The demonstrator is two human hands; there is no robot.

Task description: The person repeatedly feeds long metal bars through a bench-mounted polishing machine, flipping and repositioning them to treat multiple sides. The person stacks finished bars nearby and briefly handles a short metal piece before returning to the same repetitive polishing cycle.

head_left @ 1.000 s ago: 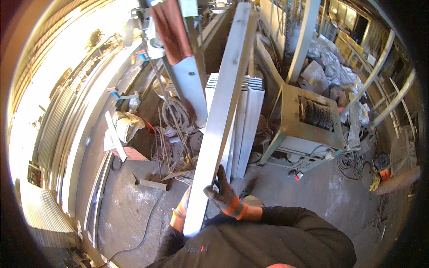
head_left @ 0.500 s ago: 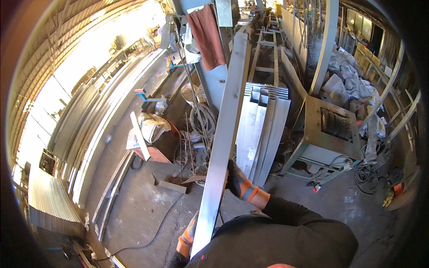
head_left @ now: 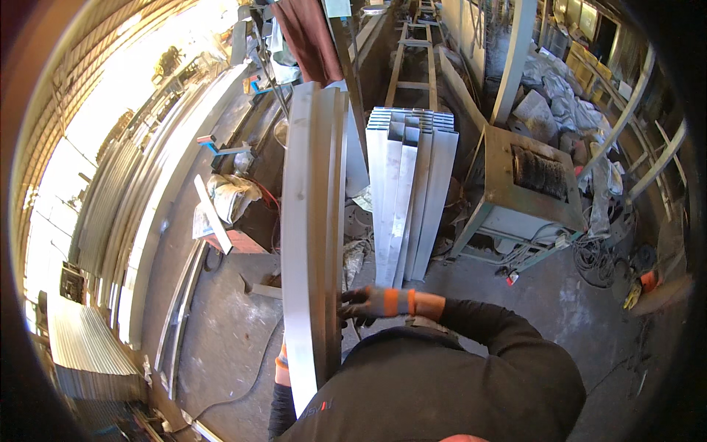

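A long silvery metal channel (head_left: 300, 221) stands steeply in front of my body, its ridged side turned right. My right hand (head_left: 368, 303), in a dark glove with an orange cuff, is at the channel's right edge. Its fingers are stretched out and somewhat apart, the tips at the metal. My left hand (head_left: 282, 360) is behind the channel's lower left edge. Only an orange piece near its wrist shows; its fingers are hidden. Just beyond my right hand, a bundle of similar metal profiles (head_left: 396, 199) leans upright.
A green-framed metal machine (head_left: 490, 195) stands at the right, with coiled cables (head_left: 596, 261) by it. A red box (head_left: 247, 237) topped with cloth is left of the channel. Long stacked profiles (head_left: 158, 243) lie farther left. A thin cable (head_left: 258, 379) crosses the floor.
The channel has swung left and turned, showing its ridged side. My right hand has shifted slightly left, its fingers now stretched out. My left hand has moved left, further behind the metal.
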